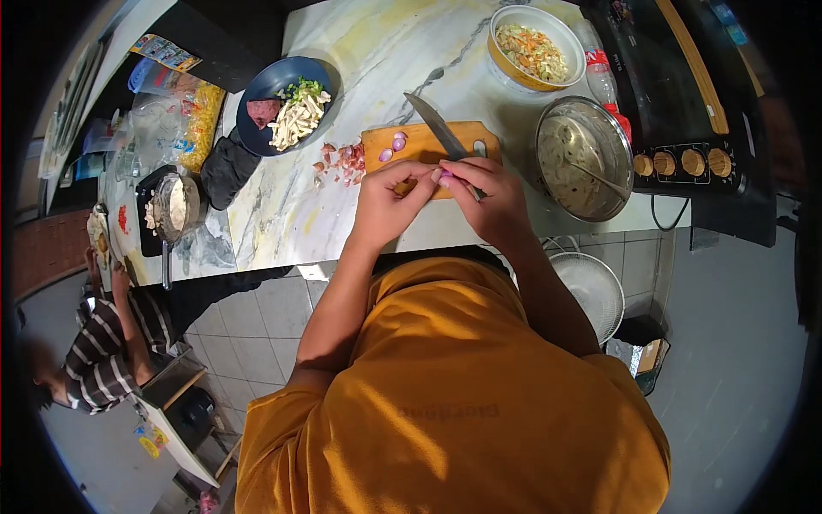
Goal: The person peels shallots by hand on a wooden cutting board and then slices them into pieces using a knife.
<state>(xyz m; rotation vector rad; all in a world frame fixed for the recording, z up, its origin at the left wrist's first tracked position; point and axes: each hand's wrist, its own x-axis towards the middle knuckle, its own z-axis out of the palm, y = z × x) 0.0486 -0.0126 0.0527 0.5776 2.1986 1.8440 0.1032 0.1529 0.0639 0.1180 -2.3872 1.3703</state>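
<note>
Both my hands meet over the near edge of a wooden cutting board [371,152]. My left hand [392,204] pinches a small purple shallot [444,176] between thumb and fingers. On the other side of it, the fingertips of my right hand [492,204] are closed on the same shallot. A large knife [434,122] lies slantwise across the board, tip pointing away to the left, its handle mostly hidden under my right hand. Peeled shallots [386,155] rest on the board's left part. Reddish shallot skins [345,161] are scattered on the counter just left of it.
A dark plate [250,90] holds meat, pale strips and chopped greens. At right stand a bowl of shredded vegetables [535,53], a metal pot [585,158] with a spoon, a bottle [602,81] and an oven [685,94]. A person in a striped shirt [107,355] works at left near a pan [178,208].
</note>
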